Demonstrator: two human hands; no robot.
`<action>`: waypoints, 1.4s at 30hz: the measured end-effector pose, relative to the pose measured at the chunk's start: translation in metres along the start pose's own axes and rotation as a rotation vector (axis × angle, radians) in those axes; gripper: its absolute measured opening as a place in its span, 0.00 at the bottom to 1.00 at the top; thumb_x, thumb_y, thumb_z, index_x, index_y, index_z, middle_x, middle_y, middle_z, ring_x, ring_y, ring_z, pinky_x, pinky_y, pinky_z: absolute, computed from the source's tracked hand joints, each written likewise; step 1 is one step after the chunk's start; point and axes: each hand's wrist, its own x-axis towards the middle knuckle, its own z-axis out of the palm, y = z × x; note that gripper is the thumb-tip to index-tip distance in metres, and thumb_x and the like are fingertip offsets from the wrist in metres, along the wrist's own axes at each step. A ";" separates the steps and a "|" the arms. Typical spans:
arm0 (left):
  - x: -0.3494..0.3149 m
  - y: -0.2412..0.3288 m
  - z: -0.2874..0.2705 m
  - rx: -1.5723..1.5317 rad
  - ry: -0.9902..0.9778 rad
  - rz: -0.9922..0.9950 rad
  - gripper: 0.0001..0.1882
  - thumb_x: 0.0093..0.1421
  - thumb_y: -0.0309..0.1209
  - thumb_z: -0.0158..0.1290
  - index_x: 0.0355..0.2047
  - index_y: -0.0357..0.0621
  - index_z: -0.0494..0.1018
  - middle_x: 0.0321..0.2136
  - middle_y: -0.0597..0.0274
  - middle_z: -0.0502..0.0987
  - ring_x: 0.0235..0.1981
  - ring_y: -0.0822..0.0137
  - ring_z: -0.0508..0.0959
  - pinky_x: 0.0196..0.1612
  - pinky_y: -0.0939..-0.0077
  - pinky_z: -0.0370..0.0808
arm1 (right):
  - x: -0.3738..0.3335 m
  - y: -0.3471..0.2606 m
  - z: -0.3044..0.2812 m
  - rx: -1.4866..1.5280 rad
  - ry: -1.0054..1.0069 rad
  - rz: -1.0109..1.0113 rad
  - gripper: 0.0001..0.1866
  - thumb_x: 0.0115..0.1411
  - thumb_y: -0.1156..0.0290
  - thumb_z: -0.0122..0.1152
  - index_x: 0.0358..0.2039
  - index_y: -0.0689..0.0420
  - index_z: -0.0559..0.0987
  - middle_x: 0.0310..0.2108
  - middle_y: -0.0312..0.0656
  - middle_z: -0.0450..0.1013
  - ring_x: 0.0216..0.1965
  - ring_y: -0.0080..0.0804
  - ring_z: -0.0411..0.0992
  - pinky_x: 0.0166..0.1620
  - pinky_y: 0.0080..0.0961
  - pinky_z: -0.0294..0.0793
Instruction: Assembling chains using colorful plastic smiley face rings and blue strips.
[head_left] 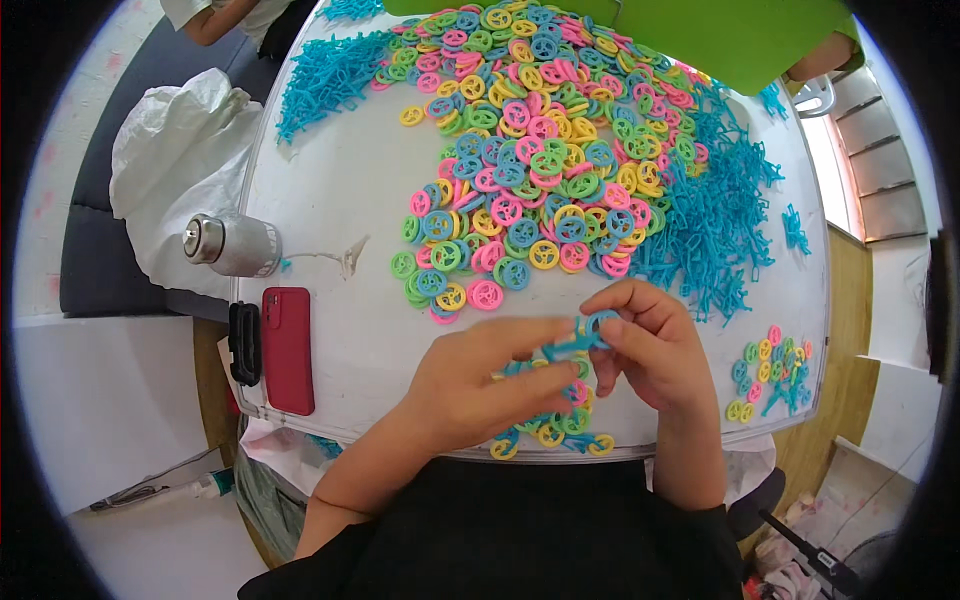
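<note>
White tabletop (335, 200) spreads beneath heaped spoked plastic wheels (505, 210). Near its close edge, my right hand (650, 350) pinches a blue wheel (603, 318) between thumb and fingers; beside it, a blurred blue plastic piece (568, 347) shows between my left hand's (485, 375) fingertips, whose grip I can't tell. I judge the wheel light, stiff and smooth, best held by its rim. My capped silver bottle (245, 247) hides its contents.

wheels (545, 163), 12 o'clock: uncountable | blue pieces (715, 230), 3 o'clock: uncountable | bottle (245, 247), 9 o'clock: 1 | red phone (288, 355), black object (244, 343), 8 o'clock: 1 each
</note>
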 end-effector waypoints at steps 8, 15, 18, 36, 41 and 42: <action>-0.007 -0.007 -0.010 -0.013 0.004 -0.124 0.21 0.58 0.19 0.57 0.53 0.37 0.75 0.39 0.52 0.82 0.31 0.63 0.83 0.32 0.78 0.79 | 0.003 -0.007 0.001 -0.439 0.255 -0.006 0.10 0.66 0.74 0.57 0.48 0.59 0.76 0.30 0.36 0.75 0.26 0.19 0.73 0.27 0.16 0.72; -0.003 -0.009 -0.002 -0.282 0.124 -0.486 0.20 0.68 0.23 0.48 0.60 0.40 0.69 0.39 0.56 0.83 0.30 0.71 0.83 0.31 0.80 0.78 | -0.028 -0.030 -0.052 -1.081 0.723 -0.320 0.10 0.61 0.78 0.62 0.43 0.60 0.80 0.31 0.35 0.75 0.28 0.18 0.69 0.30 0.18 0.69; -0.004 -0.004 -0.005 -0.344 0.085 -0.605 0.18 0.68 0.21 0.46 0.58 0.36 0.68 0.39 0.56 0.82 0.30 0.73 0.80 0.31 0.82 0.77 | -0.035 -0.018 -0.045 -1.287 0.695 -0.363 0.08 0.59 0.80 0.62 0.40 0.62 0.80 0.31 0.40 0.75 0.29 0.27 0.72 0.31 0.23 0.71; -0.007 -0.023 -0.006 -0.598 0.635 -0.510 0.10 0.67 0.25 0.52 0.48 0.37 0.70 0.36 0.56 0.81 0.26 0.78 0.76 0.27 0.84 0.75 | 0.057 0.020 0.028 -1.469 0.195 -0.634 0.16 0.53 0.75 0.66 0.44 0.57 0.79 0.40 0.44 0.73 0.35 0.44 0.76 0.35 0.36 0.77; -0.010 -0.022 -0.003 -0.630 0.542 -0.586 0.11 0.65 0.24 0.56 0.47 0.36 0.74 0.36 0.60 0.81 0.34 0.77 0.78 0.35 0.84 0.74 | 0.067 0.033 0.027 -1.594 0.226 -0.531 0.18 0.53 0.77 0.65 0.46 0.58 0.79 0.40 0.44 0.73 0.36 0.43 0.76 0.35 0.34 0.78; -0.010 -0.021 -0.001 -0.626 0.555 -0.587 0.11 0.65 0.24 0.56 0.47 0.36 0.74 0.36 0.60 0.81 0.34 0.77 0.78 0.35 0.84 0.74 | 0.062 0.034 0.025 -1.603 0.229 -0.528 0.18 0.53 0.78 0.65 0.47 0.58 0.79 0.39 0.44 0.74 0.35 0.42 0.77 0.35 0.32 0.78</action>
